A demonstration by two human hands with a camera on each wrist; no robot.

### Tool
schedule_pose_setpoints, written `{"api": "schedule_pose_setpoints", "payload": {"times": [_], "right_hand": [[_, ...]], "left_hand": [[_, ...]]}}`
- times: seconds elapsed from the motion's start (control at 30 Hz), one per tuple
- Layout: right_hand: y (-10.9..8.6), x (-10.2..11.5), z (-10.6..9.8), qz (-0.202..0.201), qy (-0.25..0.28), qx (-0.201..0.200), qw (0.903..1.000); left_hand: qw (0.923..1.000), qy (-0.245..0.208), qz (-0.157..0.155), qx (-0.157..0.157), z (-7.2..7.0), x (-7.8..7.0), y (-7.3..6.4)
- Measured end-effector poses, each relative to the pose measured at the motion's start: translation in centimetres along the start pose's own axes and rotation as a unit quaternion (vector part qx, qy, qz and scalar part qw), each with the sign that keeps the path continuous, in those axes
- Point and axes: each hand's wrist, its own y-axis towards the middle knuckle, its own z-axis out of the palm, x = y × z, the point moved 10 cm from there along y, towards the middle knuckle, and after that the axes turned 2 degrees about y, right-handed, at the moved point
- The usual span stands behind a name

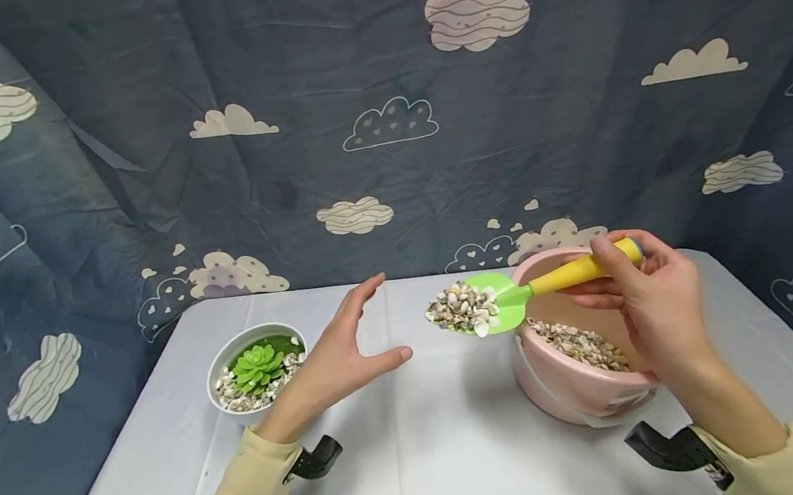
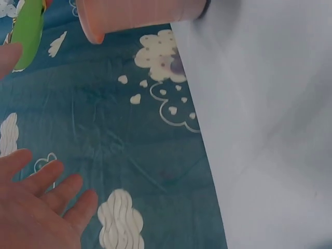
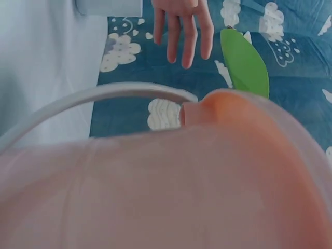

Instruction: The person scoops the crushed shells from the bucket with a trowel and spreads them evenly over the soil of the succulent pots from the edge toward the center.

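Note:
My right hand (image 1: 664, 308) grips the yellow handle of a small trowel (image 1: 514, 304) above the left rim of a pink bucket (image 1: 564, 391). A heap of small pebbles (image 1: 464, 307) lies on the trowel's green blade, which points left. More pebbles (image 1: 584, 345) are inside the bucket. My left hand (image 1: 336, 359) hovers between the trowel and a white bowl (image 1: 221, 403), its fingers extended, thumb apart, holding nothing. Within the bowl sit a green succulent (image 1: 258, 368) and pebbles, partly hidden by that hand. In the right wrist view the bucket wall (image 3: 155, 192) hides the right hand.
A white cloth covers the table (image 1: 433, 461). Behind it hangs a dark blue curtain (image 1: 362, 57) with cloud prints. The bucket's pale handle (image 1: 556, 388) hangs down its front side. Black wrist mounts (image 1: 317, 457) sit at both cuffs.

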Motion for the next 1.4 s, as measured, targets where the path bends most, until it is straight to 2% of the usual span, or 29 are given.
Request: {"api": "schedule_pose_setpoints", "payload": {"times": [0.2,0.5,0.6,0.83,1.0,1.4], "right_hand": [[-0.1,-0.4,1.2,0.011,-0.006,0.013,0.9998],[-0.4,-1.1,2.7,0.037,0.002,0.025,0.999],[-0.6,-1.4,3.4,0.041,-0.004,0.044,0.9982],[-1.0,-1.9,5.2,0.049,-0.018,0.082,0.9953],[-1.1,-2.1,6.2,0.046,-0.021,0.079,0.9956],[-1.9,-3.5,8.2,0.082,-0.055,0.078,0.9921]], "left_hand": [[0.9991,0.026,-0.031,-0.012,-2.0,0.7,-1.1],[0.996,0.062,-0.048,-0.041,-5.2,1.9,-2.8],[0.9949,0.075,-0.047,-0.048,-6.0,2.3,-3.5],[0.9917,0.086,-0.073,-0.061,-7.8,4.1,-5.3],[0.9882,0.096,-0.091,-0.077,-9.2,5.3,-6.8],[0.9834,0.093,-0.116,-0.104,-11.6,8.3,-9.8]]}}
